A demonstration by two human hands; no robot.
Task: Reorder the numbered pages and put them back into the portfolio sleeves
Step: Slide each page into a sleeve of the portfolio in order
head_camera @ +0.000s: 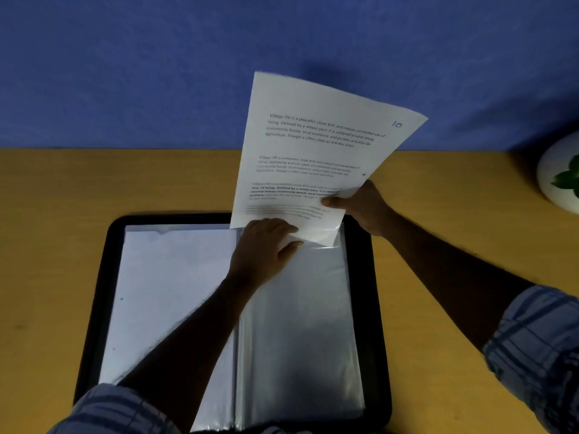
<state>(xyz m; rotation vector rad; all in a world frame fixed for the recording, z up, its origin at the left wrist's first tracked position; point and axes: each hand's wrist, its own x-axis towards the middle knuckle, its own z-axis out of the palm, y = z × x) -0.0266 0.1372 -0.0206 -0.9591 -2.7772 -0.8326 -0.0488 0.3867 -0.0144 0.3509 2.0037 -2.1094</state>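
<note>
I am watching through the head camera from far away. A black portfolio (380, 308) lies open on the yellow bench (62, 214), close to the person. Its left side holds a clear sleeve with a white sheet (163, 292) inside, blank side up. Its right side shows a shiny clear sleeve, the right sleeve (297, 324). The page (316, 158) stands up over the far end of the right sleeve and leans to the right. It has rows of printed words, and a "10" is written by hand near its top right corner. The bottom edge of the page is at the open top of the right sleeve, and the bottom right corner looks shiny, so it seems to be just inside the plastic. The left hand (263, 249) is at that open top. Its fingers (282, 228) and thumb are curled and pinch the top edge of the right sleeve, right where the page goes in. I cannot tell if they hold some of the paper too. The right hand (363, 205) grips the right edge of the page, low down, with the thumb on the front and the other fingers hidden behind the paper. Both arms wear rolled-up checked shirt cuffs (539, 339). Behind the bench is a blue wall (156, 73). At the far right edge sits a white pot (554, 189) with green leaves (567, 177), well apart from the portfolio.
</note>
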